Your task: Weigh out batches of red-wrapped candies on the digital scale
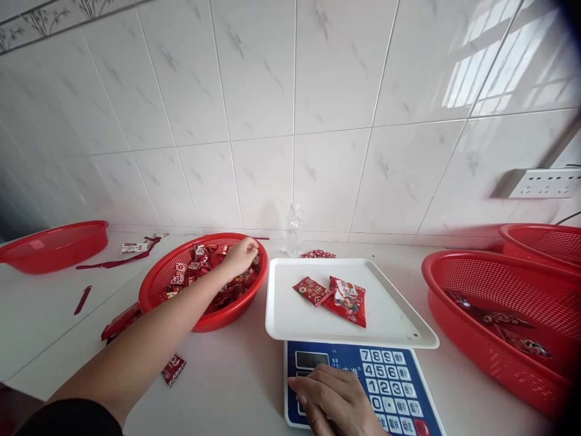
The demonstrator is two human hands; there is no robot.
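Note:
My left hand [240, 255] reaches into a red basket [154, 290] full of small red candy packets [200, 269]; its fingers are curled down among them, and what they grip is hidden. My right hand [333, 399] lies on the blue panel of a weighing scale [399, 393], fingers stretched flat beside the keypad and just below the display. On the scale's white tray [385, 321] lie a red pouch [348, 301] and a smaller red packet [311, 290], touching each other.
A large red basket [476, 284] with a few red pouches stands at the right, another red basket [544, 239] behind it. A further red basket [54, 245] sits far left. A clear bottle [294, 230] stands by the tiled wall. Loose packets [173, 369] lie on the white counter. A socket strip [542, 183] hangs on the wall.

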